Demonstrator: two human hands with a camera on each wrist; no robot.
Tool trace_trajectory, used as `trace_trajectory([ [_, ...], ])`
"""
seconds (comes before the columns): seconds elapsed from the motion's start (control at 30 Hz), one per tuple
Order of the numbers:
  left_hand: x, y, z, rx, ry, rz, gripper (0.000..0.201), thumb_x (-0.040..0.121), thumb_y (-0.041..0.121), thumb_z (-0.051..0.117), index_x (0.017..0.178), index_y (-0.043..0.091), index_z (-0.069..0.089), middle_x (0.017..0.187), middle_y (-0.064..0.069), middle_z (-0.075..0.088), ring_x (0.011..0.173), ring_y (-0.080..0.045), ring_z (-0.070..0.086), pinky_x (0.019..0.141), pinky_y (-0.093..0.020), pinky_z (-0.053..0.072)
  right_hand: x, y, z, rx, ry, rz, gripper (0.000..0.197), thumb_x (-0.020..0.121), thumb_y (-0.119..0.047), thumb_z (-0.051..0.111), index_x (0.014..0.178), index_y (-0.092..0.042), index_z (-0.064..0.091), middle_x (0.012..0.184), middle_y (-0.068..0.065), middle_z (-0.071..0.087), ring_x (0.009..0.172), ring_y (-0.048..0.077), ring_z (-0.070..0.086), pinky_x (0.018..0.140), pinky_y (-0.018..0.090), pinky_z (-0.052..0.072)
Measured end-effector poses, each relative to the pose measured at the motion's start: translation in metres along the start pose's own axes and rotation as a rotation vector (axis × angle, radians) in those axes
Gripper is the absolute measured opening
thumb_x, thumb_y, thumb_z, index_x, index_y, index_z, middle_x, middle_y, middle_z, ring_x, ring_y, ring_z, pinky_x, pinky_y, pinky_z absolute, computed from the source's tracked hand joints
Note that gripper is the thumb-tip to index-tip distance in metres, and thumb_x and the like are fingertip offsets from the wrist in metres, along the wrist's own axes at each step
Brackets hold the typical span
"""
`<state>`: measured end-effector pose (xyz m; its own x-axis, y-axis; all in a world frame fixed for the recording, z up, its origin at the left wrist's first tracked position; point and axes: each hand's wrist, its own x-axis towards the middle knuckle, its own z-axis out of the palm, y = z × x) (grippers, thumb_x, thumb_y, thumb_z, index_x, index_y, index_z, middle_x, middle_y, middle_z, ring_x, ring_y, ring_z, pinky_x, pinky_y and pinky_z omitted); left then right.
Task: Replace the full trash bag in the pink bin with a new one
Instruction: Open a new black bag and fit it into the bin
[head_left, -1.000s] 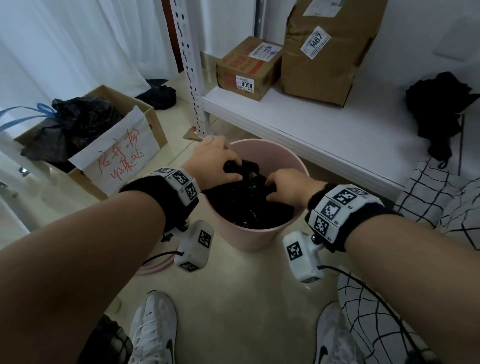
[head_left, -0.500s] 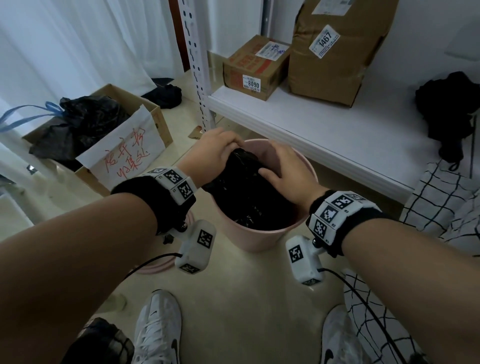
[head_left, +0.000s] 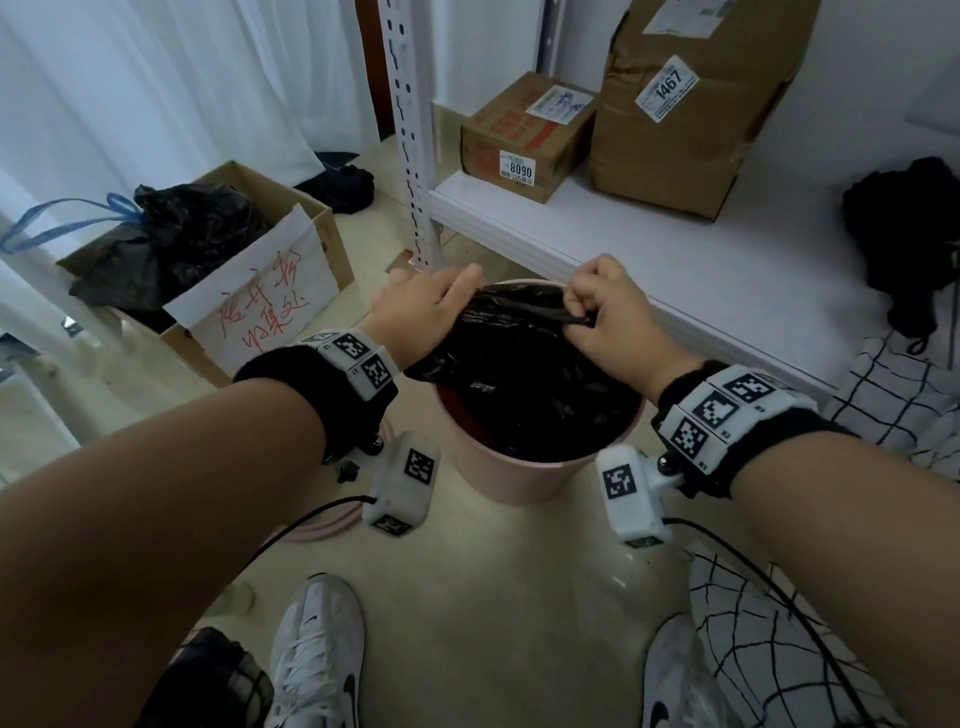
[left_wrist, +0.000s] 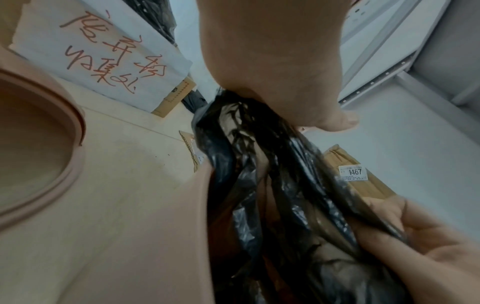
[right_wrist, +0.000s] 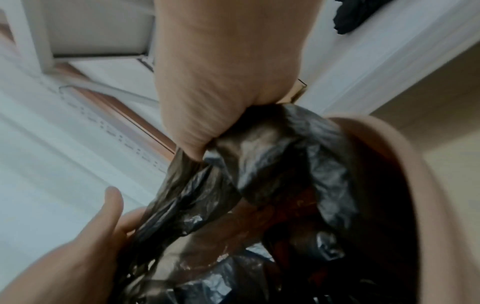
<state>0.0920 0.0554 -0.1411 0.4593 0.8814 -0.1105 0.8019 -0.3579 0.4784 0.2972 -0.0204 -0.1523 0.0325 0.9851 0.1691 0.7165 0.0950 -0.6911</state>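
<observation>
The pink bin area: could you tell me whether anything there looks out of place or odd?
A pink ring lies on the floor left of the pink bin, detached. Otherwise nothing stands out; both hands grip the black bag.

The head view looks steeply down from above at the round pink plastic bin (head_left: 511, 478), mid-frame; each wrist view looks along its palm, very close; all share the crumpled black plastic bag (head_left: 524, 374)

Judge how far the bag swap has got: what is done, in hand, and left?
Done: the black bag's top is gathered above the pink bin. In hand: left hand and right hand grip that top. Left: the bag sits in the bin, not yet lifted out; no new bag is fitted.
</observation>
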Motion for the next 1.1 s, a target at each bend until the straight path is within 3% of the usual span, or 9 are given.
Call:
trace_trajectory([
  [0.13,0.004,-0.008,0.0,0.197,-0.004,0.038,0.041,0.089,0.054,0.049,0.122,0.031,0.053,0.119,-0.004,0.059,0.12,-0.028,0.04,0.096,-0.04,0.03,-0.013,-0.01,0.004,0.211,-0.219,0.279,0.03,0.09,-0.045,0.055,0.086,-0.016,0.05,0.092,0.001,0.058,0.074,0.012,0.051,0.07,0.026,0.042],
  [0.23,0.006,-0.012,0.001,0.338,-0.035,0.106,0.039,0.088,0.048,0.054,0.121,0.028,0.055,0.121,-0.004,0.058,0.118,-0.027,0.04,0.094,-0.039,0.03,-0.018,-0.014,0.011,0.19,-0.358,0.474,0.039,0.098,-0.044,0.039,0.117,-0.013,0.052,0.11,0.007,0.064,0.085,0.019,0.058,0.071,0.028,0.046],
  [0.4,0.001,-0.011,0.001,0.225,0.062,0.224,0.038,0.09,0.04,0.055,0.124,0.022,0.056,0.121,-0.009,0.051,0.112,-0.027,0.047,0.092,-0.036,0.036,-0.017,-0.017,0.02,0.134,-0.478,0.319,0.025,0.089,-0.027,0.063,0.103,-0.007,0.068,0.084,0.001,0.067,0.074,0.008,0.06,0.062,0.002,0.043],
  [0.6,0.002,-0.001,0.002,0.221,-0.001,0.292,0.032,0.095,0.031,0.05,0.118,0.014,0.066,0.118,-0.016,0.046,0.104,-0.03,0.051,0.088,-0.036,0.041,-0.012,-0.018,0.022,0.143,-0.409,0.307,0.017,0.091,-0.022,0.06,0.078,-0.011,0.057,0.074,0.0,0.057,0.069,0.011,0.052,0.062,0.013,0.043],
  [0.7,0.004,0.002,0.003,0.196,0.061,0.306,0.032,0.096,0.03,0.05,0.11,0.005,0.066,0.113,-0.017,0.049,0.104,-0.031,0.05,0.089,-0.036,0.039,-0.014,-0.022,0.023,0.116,-0.471,0.33,0.004,0.094,-0.019,0.055,0.093,-0.015,0.055,0.081,-0.003,0.058,0.07,0.01,0.054,0.06,0.011,0.044],
  [0.83,0.004,0.003,0.002,0.154,0.129,0.347,0.031,0.095,0.029,0.051,0.101,0.002,0.065,0.108,-0.018,0.052,0.103,-0.031,0.049,0.089,-0.03,0.035,-0.017,-0.023,0.021,0.002,-0.673,0.379,0.026,0.092,-0.026,0.055,0.113,-0.013,0.063,0.103,0.001,0.065,0.097,0.017,0.062,0.088,0.024,0.049],
  [0.93,0.005,0.002,0.001,0.162,0.145,0.345,0.032,0.095,0.03,0.051,0.101,0.002,0.065,0.107,-0.018,0.052,0.103,-0.031,0.048,0.089,-0.03,0.033,-0.019,-0.029,0.02,0.107,-0.709,0.459,0.035,0.094,-0.042,0.048,0.105,-0.014,0.066,0.099,0.001,0.068,0.093,0.016,0.064,0.081,0.022,0.047],
  [1.03,0.006,-0.001,0.001,0.189,0.151,0.342,0.047,0.093,0.043,0.044,0.096,0.001,0.065,0.101,-0.019,0.053,0.098,-0.033,0.05,0.087,-0.036,0.036,-0.013,-0.027,0.023,0.156,-0.633,0.566,0.072,0.089,-0.067,0.032,0.109,-0.008,0.067,0.106,0.008,0.069,0.1,0.022,0.065,0.093,0.03,0.046],
  [1.1,0.006,-0.003,0.002,0.219,0.17,0.325,0.06,0.087,0.053,0.032,0.094,0.002,0.065,0.099,-0.018,0.053,0.095,-0.033,0.05,0.085,-0.038,0.038,-0.012,-0.025,0.021,0.332,-0.578,0.628,0.073,0.08,-0.074,0.043,0.102,-0.01,0.069,0.104,0.011,0.071,0.099,0.025,0.067,0.096,0.035,0.049],
])
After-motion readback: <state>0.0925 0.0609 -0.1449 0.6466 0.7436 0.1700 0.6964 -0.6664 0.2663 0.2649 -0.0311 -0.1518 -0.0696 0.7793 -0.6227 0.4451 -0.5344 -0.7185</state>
